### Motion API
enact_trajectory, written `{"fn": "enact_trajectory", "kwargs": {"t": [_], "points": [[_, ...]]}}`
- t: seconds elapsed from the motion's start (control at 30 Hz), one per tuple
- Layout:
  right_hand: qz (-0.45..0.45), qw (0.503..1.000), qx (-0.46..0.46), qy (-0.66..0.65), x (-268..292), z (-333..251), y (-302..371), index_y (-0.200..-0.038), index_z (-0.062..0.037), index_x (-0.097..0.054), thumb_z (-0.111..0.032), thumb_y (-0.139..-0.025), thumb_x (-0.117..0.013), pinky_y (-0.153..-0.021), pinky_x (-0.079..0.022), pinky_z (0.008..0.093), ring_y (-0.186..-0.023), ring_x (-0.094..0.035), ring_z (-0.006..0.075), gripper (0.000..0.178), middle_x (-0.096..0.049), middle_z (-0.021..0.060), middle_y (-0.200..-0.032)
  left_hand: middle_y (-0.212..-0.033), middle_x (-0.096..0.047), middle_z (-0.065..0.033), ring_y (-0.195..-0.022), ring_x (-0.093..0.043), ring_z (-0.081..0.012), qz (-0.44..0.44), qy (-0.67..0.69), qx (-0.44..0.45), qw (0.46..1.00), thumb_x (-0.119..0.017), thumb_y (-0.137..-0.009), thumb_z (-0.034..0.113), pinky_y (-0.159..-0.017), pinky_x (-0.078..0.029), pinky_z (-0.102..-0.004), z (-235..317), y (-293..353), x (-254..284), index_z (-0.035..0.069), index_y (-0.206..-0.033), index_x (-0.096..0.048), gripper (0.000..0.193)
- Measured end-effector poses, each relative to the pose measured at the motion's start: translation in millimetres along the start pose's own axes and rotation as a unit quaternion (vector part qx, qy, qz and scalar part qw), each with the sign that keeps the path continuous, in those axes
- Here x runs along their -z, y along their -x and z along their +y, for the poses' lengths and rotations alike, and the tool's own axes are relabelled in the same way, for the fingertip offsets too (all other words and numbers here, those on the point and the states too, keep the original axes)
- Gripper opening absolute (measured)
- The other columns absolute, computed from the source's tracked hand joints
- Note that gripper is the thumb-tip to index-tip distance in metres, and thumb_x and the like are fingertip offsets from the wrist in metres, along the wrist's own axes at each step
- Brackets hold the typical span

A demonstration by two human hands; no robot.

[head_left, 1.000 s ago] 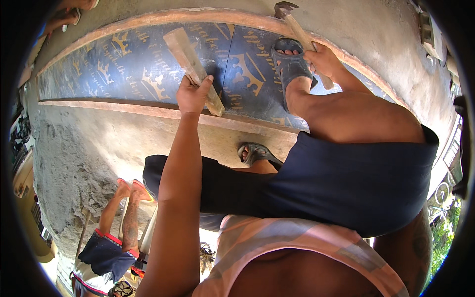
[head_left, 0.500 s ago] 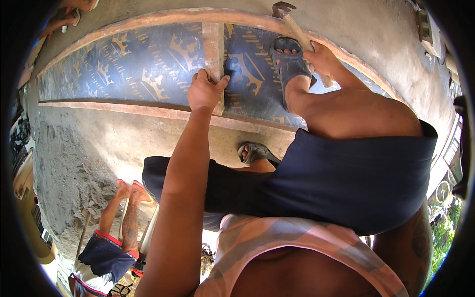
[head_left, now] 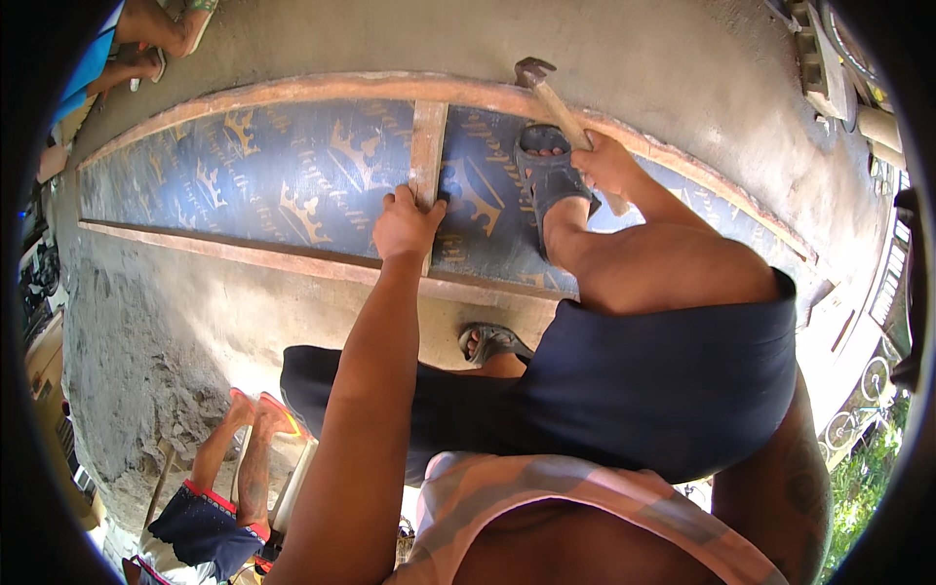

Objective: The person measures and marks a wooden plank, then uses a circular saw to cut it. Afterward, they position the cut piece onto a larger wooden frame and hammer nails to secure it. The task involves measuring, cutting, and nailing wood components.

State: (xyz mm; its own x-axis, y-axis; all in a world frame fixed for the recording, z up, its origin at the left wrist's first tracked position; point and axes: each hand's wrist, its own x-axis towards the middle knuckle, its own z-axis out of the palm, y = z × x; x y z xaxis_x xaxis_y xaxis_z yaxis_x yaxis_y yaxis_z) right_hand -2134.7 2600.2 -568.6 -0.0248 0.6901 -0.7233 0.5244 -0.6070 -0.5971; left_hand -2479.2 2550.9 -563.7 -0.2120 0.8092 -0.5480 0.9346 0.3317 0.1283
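My left hand (head_left: 409,222) is closed around a short wooden crosspiece (head_left: 428,146), its thumb on the right side. The crosspiece spans a long wooden-framed panel (head_left: 263,166) with a glossy dark blue face and gold crown prints. In my right hand (head_left: 606,164) is a claw hammer (head_left: 561,109), gripped by its wooden handle. Its dark metal head points away from me, beyond the panel's far rail (head_left: 322,84). My sandalled right foot (head_left: 556,180) stands on the panel, right of the crosspiece and beside the hammer handle.
My other sandalled foot (head_left: 490,343) is on the concrete floor by the near rail (head_left: 244,253). Another person's legs (head_left: 234,439) show at lower left, near rough broken ground (head_left: 127,361). More feet (head_left: 180,34) are at the far left. Concrete blocks (head_left: 824,73) lie at far right.
The view has tilted, so the panel, hands and hammer sit lower in the picture. My left hand keeps its grip on the crosspiece, and my right hand still holds the hammer.
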Motion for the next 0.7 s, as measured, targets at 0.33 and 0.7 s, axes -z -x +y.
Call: {"fn": "enact_trajectory", "kwargs": {"t": [0.33, 0.7], "points": [[-0.008, 1.0, -0.011, 0.004, 7, 3, 3, -0.114, 0.0029, -0.062, -0.024, -0.083, -0.066, -0.057, -0.054, 0.0378, -0.059, -0.065, 0.0224, 0.041, -0.067, 0.0138, -0.076, -0.113, -0.066, -0.0196, -0.097, -0.071, -0.0446, -0.004, 0.014, -0.007, 1.0, -0.081, -0.081, 0.05, -0.085, -0.057, -0.0542, 7, -7, -11, 0.01, -0.112, -0.059, 0.055], [-0.019, 0.999, -0.034, -0.008, 12, -3, 5, -0.118, 0.0025, -0.063, -0.022, -0.084, -0.066, -0.057, -0.053, 0.0387, -0.061, -0.066, 0.0235, 0.042, -0.067, 0.0157, -0.079, -0.11, -0.065, -0.0188, -0.094, -0.072, -0.0442, -0.01, 0.001, -0.009, 1.0, -0.079, -0.082, 0.05, -0.082, -0.058, -0.0546, 9, -11, -17, 0.011, -0.112, -0.058, 0.054]]}}
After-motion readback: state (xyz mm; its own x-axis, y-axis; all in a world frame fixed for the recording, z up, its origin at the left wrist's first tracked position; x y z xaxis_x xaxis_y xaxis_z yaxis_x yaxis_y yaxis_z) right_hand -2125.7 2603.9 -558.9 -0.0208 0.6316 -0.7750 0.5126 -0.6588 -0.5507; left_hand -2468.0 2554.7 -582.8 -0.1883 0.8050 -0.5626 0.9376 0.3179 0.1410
